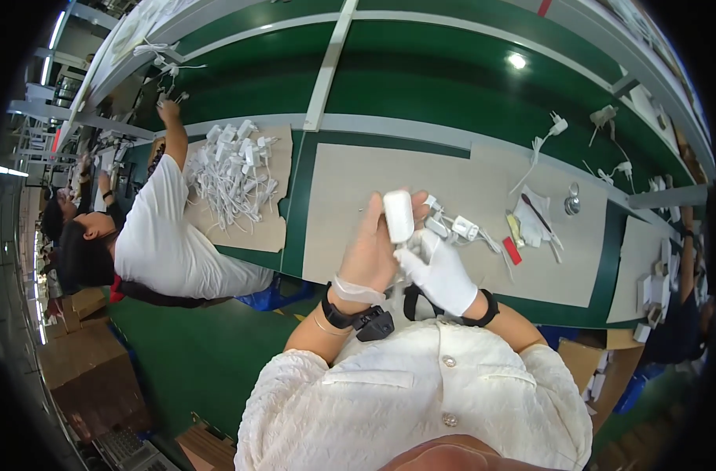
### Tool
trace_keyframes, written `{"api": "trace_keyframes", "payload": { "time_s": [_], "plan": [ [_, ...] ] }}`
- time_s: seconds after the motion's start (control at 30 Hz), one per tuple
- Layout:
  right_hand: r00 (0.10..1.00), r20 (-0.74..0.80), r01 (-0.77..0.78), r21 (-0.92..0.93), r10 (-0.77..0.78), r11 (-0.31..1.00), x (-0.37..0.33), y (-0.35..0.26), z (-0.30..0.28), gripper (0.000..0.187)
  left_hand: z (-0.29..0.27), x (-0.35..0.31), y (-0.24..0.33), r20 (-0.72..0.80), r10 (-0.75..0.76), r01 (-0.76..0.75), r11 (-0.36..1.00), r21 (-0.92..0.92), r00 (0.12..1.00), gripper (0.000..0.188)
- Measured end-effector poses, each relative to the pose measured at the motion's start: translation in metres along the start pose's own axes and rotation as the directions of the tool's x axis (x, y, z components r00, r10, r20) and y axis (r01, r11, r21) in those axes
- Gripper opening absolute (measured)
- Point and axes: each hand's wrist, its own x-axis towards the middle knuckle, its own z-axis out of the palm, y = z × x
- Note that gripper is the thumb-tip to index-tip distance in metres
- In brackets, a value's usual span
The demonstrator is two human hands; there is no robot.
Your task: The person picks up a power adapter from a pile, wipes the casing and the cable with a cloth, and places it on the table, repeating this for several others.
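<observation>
A white power adapter (pixel 399 216) lies across the palm and fingers of my left hand (pixel 371 255), which is bare, with a pale band at the wrist. My right hand (pixel 440 275), in a white glove, is closed just below the adapter's lower end. What its fingertips pinch is hidden, perhaps the adapter's cable. Beyond my right hand, more white adapters (pixel 465 228) with cables rest on the beige mat (pixel 342 188).
A heap of white adapters and cables (pixel 236 169) covers a mat at the left, beside a co-worker (pixel 169 228) in white. To the right are a red piece (pixel 512 250), a white cloth (pixel 532 220) and a small metal container (pixel 572 199). Plugs (pixel 558 124) hang along the green back panel.
</observation>
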Motion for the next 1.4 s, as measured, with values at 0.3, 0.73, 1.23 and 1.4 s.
{"api": "trace_keyframes", "payload": {
  "time_s": [0.3,0.73,1.23,1.4],
  "plan": [
    [0.924,0.322,-0.381,0.710,0.208,0.593,-0.008,-0.013,-0.035,0.022,-0.009,0.009,-0.005,0.142,0.042,-0.054,0.995,0.080,0.989,0.053],
    [0.980,0.024,-0.198,-0.014,0.199,0.980,-0.018,-0.020,-0.030,0.020,-0.004,0.006,0.002,0.301,0.042,-0.104,0.976,0.192,0.953,0.049],
    [0.522,-0.598,-0.357,-0.801,-0.608,0.481,0.008,0.111,-0.202,0.037,-0.025,-0.001,-0.012,0.224,-0.089,0.111,0.990,-0.091,0.970,0.039],
    [0.706,-0.522,-0.462,-0.852,-0.479,0.247,0.002,0.157,-0.245,0.053,-0.028,0.002,-0.019,0.178,-0.160,0.165,0.986,-0.013,0.971,0.049]
  ]
}}
